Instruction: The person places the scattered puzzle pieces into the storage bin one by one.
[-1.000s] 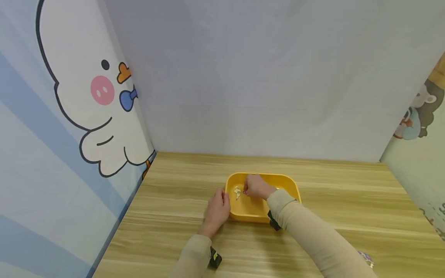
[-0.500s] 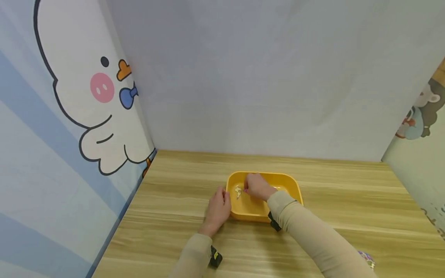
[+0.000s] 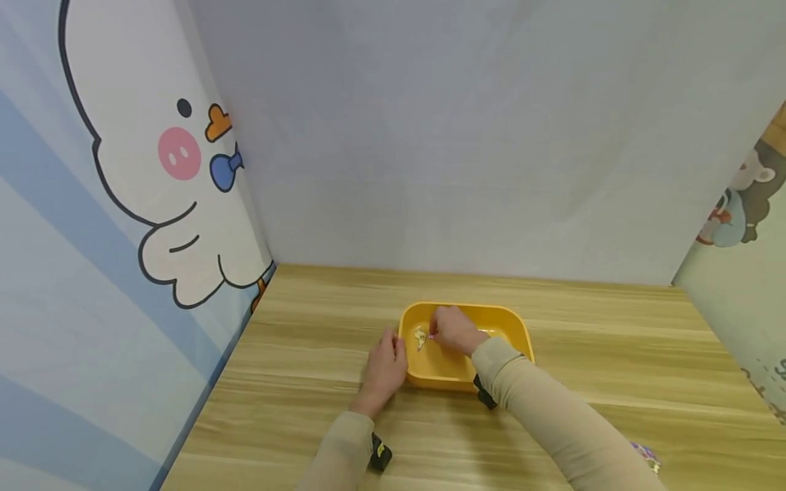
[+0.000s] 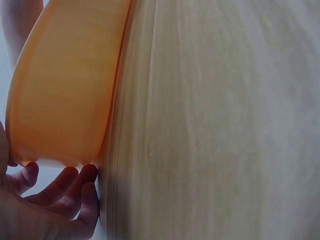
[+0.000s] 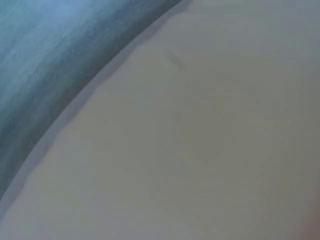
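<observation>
A yellow plastic tray [image 3: 439, 383] sits on the wooden table. At its left end my left hand [image 3: 385, 368] holds the wall; in the left wrist view its bent fingers [image 4: 65, 192] touch the tray's outer side [image 4: 65, 100]. My right hand [image 3: 454, 329] reaches inside, fingers pointing down and pinching a small purple piece [image 3: 432, 336], mostly hidden by the fingers. Left of it on the tray floor lies a small pale cut-out shape [image 3: 420, 338]. Another pale bit [image 3: 485, 333] peeks out behind the right wrist. The right wrist view shows only blurred surfaces, no hand.
A small purple and white item [image 3: 647, 455] lies on the table [image 3: 295, 382] at the lower right, beside the right sleeve [image 3: 559, 416]. A grey-white curtain [image 3: 460, 136] stands along the table's back edge. A cartoon-printed cloth [image 3: 141, 204] hangs at the left.
Both hands keep nearly the same place. The head view has shifted very slightly. A little less of the purple piece shows beside my right fingertips than a second ago.
</observation>
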The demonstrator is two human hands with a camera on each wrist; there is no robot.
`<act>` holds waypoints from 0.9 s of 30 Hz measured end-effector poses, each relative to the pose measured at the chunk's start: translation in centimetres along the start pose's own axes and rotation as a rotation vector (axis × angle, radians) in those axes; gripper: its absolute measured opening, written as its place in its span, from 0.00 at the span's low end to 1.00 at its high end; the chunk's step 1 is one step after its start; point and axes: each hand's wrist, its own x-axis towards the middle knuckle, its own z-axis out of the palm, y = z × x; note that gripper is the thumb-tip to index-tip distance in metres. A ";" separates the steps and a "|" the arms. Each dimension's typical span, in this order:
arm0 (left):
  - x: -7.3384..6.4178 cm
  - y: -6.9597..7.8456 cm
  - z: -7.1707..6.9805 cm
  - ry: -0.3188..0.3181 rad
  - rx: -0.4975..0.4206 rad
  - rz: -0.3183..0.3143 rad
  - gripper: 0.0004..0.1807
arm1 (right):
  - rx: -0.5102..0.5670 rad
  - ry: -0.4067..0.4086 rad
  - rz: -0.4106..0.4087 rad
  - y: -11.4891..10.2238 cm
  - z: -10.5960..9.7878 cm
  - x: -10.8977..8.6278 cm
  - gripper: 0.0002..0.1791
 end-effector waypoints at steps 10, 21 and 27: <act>-0.1 0.4 0.3 0.021 0.013 0.018 0.05 | -0.001 0.021 -0.006 0.5 -0.7 -0.7 0.03; -0.1 0.4 0.2 0.031 0.003 0.024 0.05 | 0.011 -0.016 0.040 0.6 -2.4 -1.6 0.13; -0.1 0.4 0.1 0.013 0.005 -0.009 0.06 | -0.007 -0.022 0.030 0.6 -3.2 -2.2 0.10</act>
